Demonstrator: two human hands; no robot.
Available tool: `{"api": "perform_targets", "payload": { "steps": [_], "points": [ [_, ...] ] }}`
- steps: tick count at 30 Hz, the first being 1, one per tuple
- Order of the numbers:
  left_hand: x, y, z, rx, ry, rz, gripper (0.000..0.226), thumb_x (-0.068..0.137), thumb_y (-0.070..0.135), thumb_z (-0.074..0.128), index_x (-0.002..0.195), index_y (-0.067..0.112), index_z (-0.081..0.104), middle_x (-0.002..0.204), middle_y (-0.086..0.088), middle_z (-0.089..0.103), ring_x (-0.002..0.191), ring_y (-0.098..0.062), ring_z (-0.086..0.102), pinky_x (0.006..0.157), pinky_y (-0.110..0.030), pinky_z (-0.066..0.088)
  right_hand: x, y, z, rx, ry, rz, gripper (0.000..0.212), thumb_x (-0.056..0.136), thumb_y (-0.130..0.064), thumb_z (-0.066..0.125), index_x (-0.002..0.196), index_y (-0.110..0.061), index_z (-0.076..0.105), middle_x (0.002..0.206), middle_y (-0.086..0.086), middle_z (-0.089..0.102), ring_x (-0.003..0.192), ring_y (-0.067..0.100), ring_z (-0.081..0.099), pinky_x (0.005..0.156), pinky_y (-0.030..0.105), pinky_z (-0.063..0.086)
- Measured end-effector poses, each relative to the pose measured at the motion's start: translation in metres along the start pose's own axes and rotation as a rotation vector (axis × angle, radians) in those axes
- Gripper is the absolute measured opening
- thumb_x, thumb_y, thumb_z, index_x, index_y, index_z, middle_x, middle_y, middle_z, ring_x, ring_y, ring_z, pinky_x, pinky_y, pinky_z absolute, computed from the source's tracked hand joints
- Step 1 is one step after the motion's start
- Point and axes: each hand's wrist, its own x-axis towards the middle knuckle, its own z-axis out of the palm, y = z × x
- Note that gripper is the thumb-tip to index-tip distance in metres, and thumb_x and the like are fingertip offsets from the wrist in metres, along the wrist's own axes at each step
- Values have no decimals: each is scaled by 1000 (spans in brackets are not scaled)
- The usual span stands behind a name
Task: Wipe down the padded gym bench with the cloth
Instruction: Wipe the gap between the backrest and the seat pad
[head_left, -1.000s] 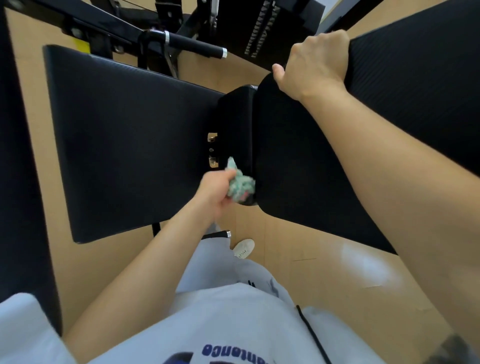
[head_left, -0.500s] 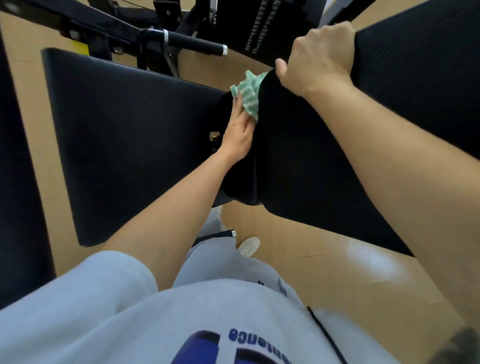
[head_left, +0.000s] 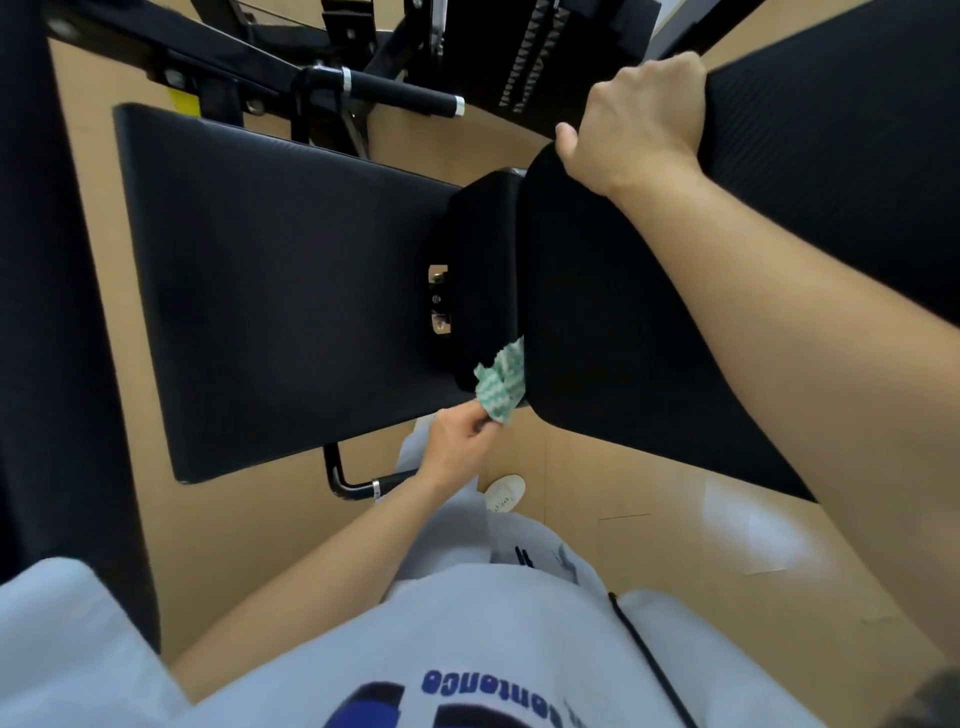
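Cloth (head_left: 500, 382): small, thin, green-and-white wavy weave, crumpled. It sits at the near end of the slot between the narrow middle cushion (head_left: 480, 249) and the back pad (head_left: 597, 312) of the bench (head_left: 280, 280), part tucked into the slot and the tail hanging out.

Left hand (head_left: 462, 441) pinches that tail, thumb against curled fingers, just off the near edge of the pads. Right hand (head_left: 631, 117) grips the far edge of the back pad, fingers hooked over the rim and thumb on the near face.

Handling, judged:
- Cloth is light and limp, with no stiffness of its own. A tail pinch only drags it, so bunch it into the palm to put pressure on the upholstery.
- It looks likely to snag or bunch in the slot.
- The pads look like black vinyl over foam: smooth, slightly sheened, with rounded corners. They should give a little under load and let the cloth slide easily.
- The back pad looks heavy and hinged, so holding it by the rim is sensible.

Metal hinge bracket (head_left: 438, 299) sits in the slot on the left of the middle cushion: hard edges, keep the weave off it. Floor (head_left: 649, 519) is glossy tan board.
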Motion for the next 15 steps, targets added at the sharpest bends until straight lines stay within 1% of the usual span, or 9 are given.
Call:
{"api": "perform_targets", "payload": {
  "steps": [1, 4, 5, 6, 8, 10, 12, 13, 15],
  "points": [
    [-1, 9, -7, -59, 51, -56, 34, 89, 17, 63, 58, 9, 52, 54, 3, 43, 51, -7, 31, 54, -31, 26, 0, 0, 0, -1, -7, 0, 72, 102, -58, 32, 59, -1, 44, 54, 13, 38, 60, 27, 47, 67, 39, 33],
    [24, 50, -29, -310, 260, -140, 32, 85, 25, 53, 57, 11, 46, 58, -7, 37, 58, -19, 31, 56, -36, 25, 0, 1, 0, 4, -12, 8, 73, 102, -58, 33, 59, -1, 44, 54, 12, 39, 60, 26, 47, 67, 38, 34],
    [37, 67, -36, -392, 294, -155, 34, 86, 28, 53, 57, 12, 43, 60, -8, 37, 61, -21, 31, 58, -38, 27, 0, 0, 0, 6, -12, 7, 72, 102, -58, 33, 59, -1, 44, 54, 12, 39, 61, 26, 48, 68, 38, 34],
    [53, 83, -42, -445, 313, -169, 38, 88, 33, 54, 56, 14, 44, 60, -6, 40, 60, -23, 35, 59, -40, 31, 1, 0, 0, 9, -14, 3, 72, 102, -58, 33, 59, -2, 44, 55, 12, 38, 61, 26, 48, 68, 38, 34],
    [90, 113, -50, -479, 335, -171, 44, 95, 42, 56, 58, 17, 60, 64, -2, 60, 64, -21, 56, 66, -40, 48, 1, 0, 2, 12, -9, -4, 70, 102, -57, 34, 59, -3, 43, 55, 11, 37, 62, 26, 47, 68, 38, 33],
    [130, 134, -52, -480, 345, -147, 44, 101, 46, 55, 73, 18, 72, 80, 0, 74, 80, -18, 71, 81, -38, 58, 1, 0, 4, 17, 8, -6, 69, 103, -56, 34, 59, -3, 41, 55, 11, 35, 63, 26, 46, 69, 38, 32],
    [160, 146, -47, -428, 285, -115, 37, 104, 45, 54, 92, 19, 77, 92, 3, 76, 96, -16, 74, 96, -38, 59, 1, -1, 6, 19, 22, 1, 70, 103, -56, 35, 59, -2, 38, 54, 12, 33, 62, 26, 45, 68, 38, 32],
    [168, 148, -43, -341, 224, -90, 35, 104, 44, 54, 108, 18, 77, 100, 3, 76, 103, -15, 72, 102, -41, 56, 0, -2, 6, 18, 29, 7, 70, 103, -56, 36, 59, -2, 37, 54, 12, 32, 62, 27, 45, 68, 39, 32],
    [170, 141, -33, -143, 98, -20, 40, 107, 41, 47, 138, 20, 62, 127, -2, 69, 122, -19, 63, 112, -38, 46, -1, -3, 5, 24, 41, 16, 70, 103, -55, 36, 58, -2, 34, 53, 12, 31, 62, 27, 45, 68, 39, 32]
  ]
}}
